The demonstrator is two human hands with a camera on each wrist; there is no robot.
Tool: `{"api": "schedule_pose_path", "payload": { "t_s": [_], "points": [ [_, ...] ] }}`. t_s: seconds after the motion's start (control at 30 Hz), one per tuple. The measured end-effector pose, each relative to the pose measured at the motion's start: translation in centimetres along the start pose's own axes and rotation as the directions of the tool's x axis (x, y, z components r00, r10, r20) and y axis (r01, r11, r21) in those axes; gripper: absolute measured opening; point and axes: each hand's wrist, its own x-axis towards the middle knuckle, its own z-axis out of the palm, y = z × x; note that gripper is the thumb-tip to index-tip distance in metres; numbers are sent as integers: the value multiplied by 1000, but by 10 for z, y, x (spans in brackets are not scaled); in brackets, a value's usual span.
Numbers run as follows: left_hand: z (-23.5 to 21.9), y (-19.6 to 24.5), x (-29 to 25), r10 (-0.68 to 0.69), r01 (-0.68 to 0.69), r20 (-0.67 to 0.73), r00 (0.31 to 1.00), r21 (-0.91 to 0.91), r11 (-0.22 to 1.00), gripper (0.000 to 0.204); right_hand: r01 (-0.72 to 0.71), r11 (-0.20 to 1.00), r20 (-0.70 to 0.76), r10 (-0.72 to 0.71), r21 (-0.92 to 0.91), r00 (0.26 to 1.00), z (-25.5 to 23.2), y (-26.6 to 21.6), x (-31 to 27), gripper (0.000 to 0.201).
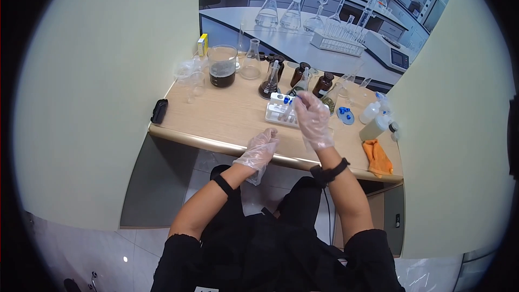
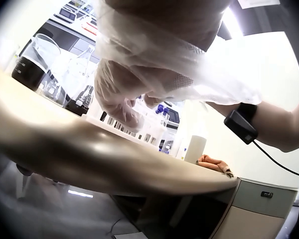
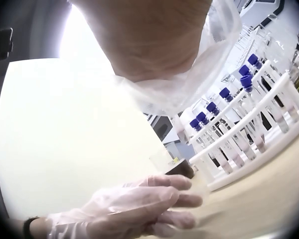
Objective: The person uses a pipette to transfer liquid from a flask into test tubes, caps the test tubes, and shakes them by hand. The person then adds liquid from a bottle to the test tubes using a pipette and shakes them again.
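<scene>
Both hands wear clear plastic gloves. My right hand (image 1: 313, 120) is raised over the right end of a white test tube rack (image 1: 275, 120), fingers bent and fingertips together. Below that glove, the lower end of a test tube (image 3: 178, 128) with pinkish liquid hangs above the rack in the right wrist view; the hand hides its top. Several tubes with blue caps (image 3: 225, 93) stand in the rack, pinkish liquid at their bottoms. My left hand (image 1: 260, 148) hovers at the table's front edge, nearer me than the rack. Its loosely bent fingers (image 3: 172, 199) hold nothing.
Behind the rack stand flasks (image 1: 268, 87), brown bottles (image 1: 323, 83) and a beaker of dark liquid (image 1: 222, 70). To the right are a dish of blue caps (image 1: 345, 115), plastic bottles (image 1: 373, 128) and an orange cloth (image 1: 377, 158). A black object (image 1: 159, 111) lies far left.
</scene>
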Motion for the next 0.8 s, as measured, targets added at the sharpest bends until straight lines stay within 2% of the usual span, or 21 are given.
{"api": "schedule_pose_path", "payload": {
  "t_s": [0.07,0.1,0.13,0.17,0.2,0.27,0.37,0.4,0.47,0.53,0.6,0.63,0.7,0.73,0.77,0.8],
  "points": [
    [-1,-3,-1,-2,0,52,999,32,999,39,156,987,-36,-157,-47,987,9,1,18,16],
    [-2,-5,-2,-9,3,98,995,63,998,38,154,987,-40,-156,-44,987,13,2,25,16],
    [-5,0,-5,-8,2,96,995,69,998,38,265,964,-61,-265,-6,962,19,3,31,17],
    [-8,5,-9,-68,66,124,990,23,998,37,372,928,-86,-369,29,926,23,5,34,18],
    [-11,10,-13,-126,131,155,980,-21,991,35,373,927,-90,-369,33,925,28,6,34,18],
    [-16,12,-16,-129,126,162,978,31,992,34,371,923,-2,-373,-100,928,36,12,33,16],
    [-24,11,-15,-133,119,159,978,90,989,30,343,924,19,-345,-166,938,45,18,27,14],
    [-25,11,-16,-134,120,149,980,97,988,28,340,926,17,-342,-163,940,44,21,25,14],
    [-33,17,-13,-168,155,144,975,96,983,28,294,931,153,-265,-216,952,39,21,22,14],
    [-35,12,-9,-200,188,141,970,97,977,27,267,945,170,-237,-187,957,32,19,19,14],
    [-33,-9,-1,-1,3,-28,1000,91,996,24,242,957,187,-212,-158,959,28,20,18,14],
    [-33,-11,2,-1,3,-22,1000,94,996,24,264,955,163,-241,-138,957,25,21,17,16],
    [-36,-16,14,51,-43,-147,988,62,997,21,280,952,132,-264,-121,955,16,23,15,18],
    [-38,-18,21,54,-45,-139,989,66,997,21,316,933,72,-308,-171,949,7,21,14,17],
    [-40,-19,27,123,-109,-184,975,87,990,21,346,911,14,-352,-224,936,-2,22,14,16],
    [-42,-20,35,193,-172,-226,955,110,979,21,396,895,2,-404,-203,915,-11,33,16,17]
  ]
}}
